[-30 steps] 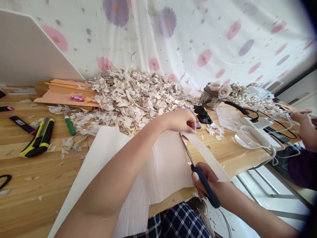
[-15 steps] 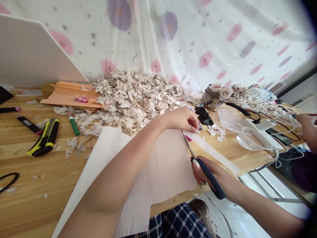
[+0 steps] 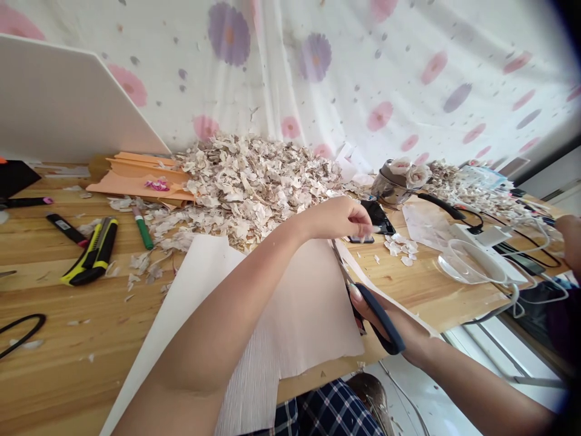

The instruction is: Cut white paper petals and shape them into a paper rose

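A sheet of pale pink crepe paper [image 3: 313,303] lies in front of me, and a narrow paper strip [image 3: 385,293] runs along its right side. My right hand [image 3: 370,309] is closed round dark blue-handled scissors [image 3: 381,321], whose blades lie along the sheet's right edge, pointing away from me. Past the blade tips, my left hand [image 3: 342,219] reaches across the sheet with its fingers pinched together. Whatever those fingertips pinch, if anything, is too small to make out. Just beside them lie dark phones [image 3: 379,217].
Behind the sheet rises a heap of pale petals [image 3: 258,181]. A yellow-black utility knife [image 3: 95,251] and a green marker [image 3: 143,228] lie left. Rightward are a metal pot [image 3: 393,184], a clear plastic dish [image 3: 472,263], a power strip [image 3: 503,257] and another person's hand [image 3: 569,242].
My left hand has lifted off the strip's top end and shifted slightly right. The scissors have moved slightly up and left, and the strip now passes behind my right forearm. The view has shifted a little.
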`<state>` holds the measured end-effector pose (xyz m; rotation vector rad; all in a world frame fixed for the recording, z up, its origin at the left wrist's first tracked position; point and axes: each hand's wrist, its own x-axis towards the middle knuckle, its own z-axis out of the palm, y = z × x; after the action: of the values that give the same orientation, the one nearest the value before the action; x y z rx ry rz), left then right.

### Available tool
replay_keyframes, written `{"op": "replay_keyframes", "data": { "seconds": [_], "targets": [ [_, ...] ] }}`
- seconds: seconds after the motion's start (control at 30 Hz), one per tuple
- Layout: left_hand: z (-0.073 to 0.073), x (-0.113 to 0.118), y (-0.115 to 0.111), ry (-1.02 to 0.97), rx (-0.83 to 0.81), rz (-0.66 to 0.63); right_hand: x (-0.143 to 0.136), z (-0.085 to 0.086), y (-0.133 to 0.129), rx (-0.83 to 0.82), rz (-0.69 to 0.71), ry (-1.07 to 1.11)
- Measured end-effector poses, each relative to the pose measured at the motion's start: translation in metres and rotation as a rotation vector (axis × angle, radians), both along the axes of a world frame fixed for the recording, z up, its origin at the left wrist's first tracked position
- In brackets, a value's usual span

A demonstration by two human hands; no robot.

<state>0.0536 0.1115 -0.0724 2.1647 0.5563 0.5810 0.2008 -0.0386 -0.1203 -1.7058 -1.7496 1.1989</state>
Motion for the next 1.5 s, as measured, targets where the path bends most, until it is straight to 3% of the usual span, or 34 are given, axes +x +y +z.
{"op": "replay_keyframes", "data": {
  "seconds": [0.1,0.2,0.3,0.43,0.67,1.07,1.27,1.5],
  "targets": [
    [0.001,-0.010,0.007,-0.010,0.023,0.187,0.001,-0.001,-0.003,-0.126,-0.009,0.135],
    [-0.002,-0.018,0.016,0.198,-0.040,0.266,0.001,-0.003,-0.007,-0.172,0.009,0.234],
    [-0.006,-0.021,0.021,0.331,-0.137,0.239,-0.002,-0.004,-0.009,-0.192,0.030,0.298],
    [-0.009,-0.019,0.023,0.365,-0.247,0.172,-0.006,-0.005,-0.010,-0.205,0.056,0.352],
    [-0.013,-0.018,0.027,0.227,-0.305,0.046,0.002,-0.006,-0.015,-0.192,0.097,0.381],
    [-0.018,-0.007,0.024,0.025,-0.365,-0.060,0.003,-0.004,-0.012,-0.055,0.202,0.384],
    [-0.019,-0.008,0.025,-0.039,-0.434,-0.063,-0.002,0.003,-0.012,-0.055,0.206,0.402],
    [-0.018,-0.006,0.022,-0.002,-0.478,0.002,-0.002,-0.001,-0.015,-0.029,0.192,0.417]
  ]
}}
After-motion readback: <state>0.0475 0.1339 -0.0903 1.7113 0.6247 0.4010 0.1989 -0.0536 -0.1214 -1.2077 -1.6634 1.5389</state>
